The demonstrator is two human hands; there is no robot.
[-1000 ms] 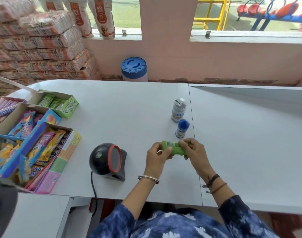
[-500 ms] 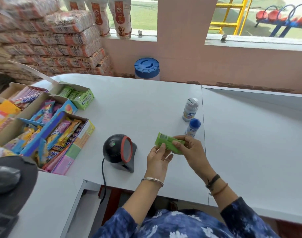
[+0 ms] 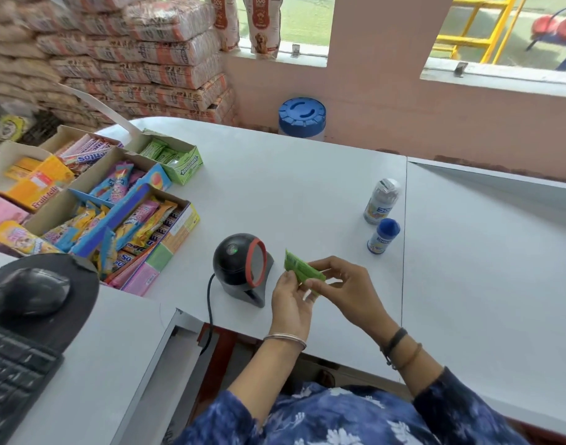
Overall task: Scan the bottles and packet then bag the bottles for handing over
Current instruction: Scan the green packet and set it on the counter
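A small green packet (image 3: pixel 299 266) is pinched between my left hand (image 3: pixel 289 301) and my right hand (image 3: pixel 342 287), tilted toward the black scanner (image 3: pixel 241 268) with the red-rimmed window, just right of it. Two small bottles stand upright on the white counter (image 3: pixel 291 194) beyond my hands: a taller bottle with a silver cap (image 3: pixel 382 200) and, nearer, a short bottle with a blue cap (image 3: pixel 383 236). No bag is in view.
Open cardboard boxes of sweets and gum (image 3: pixel 108 203) crowd the counter's left side. A mouse on a black pad (image 3: pixel 31 293) and a keyboard (image 3: pixel 11 377) sit on the lower desk at left. A blue-lidded jar (image 3: pixel 302 118) stands behind the counter, stacked sacks (image 3: pixel 130 59) beyond.
Both hands have carried the green packet left, from in front of the bottles to just beside the scanner's window, tilting it. The camera has turned left; the bottles have not moved.
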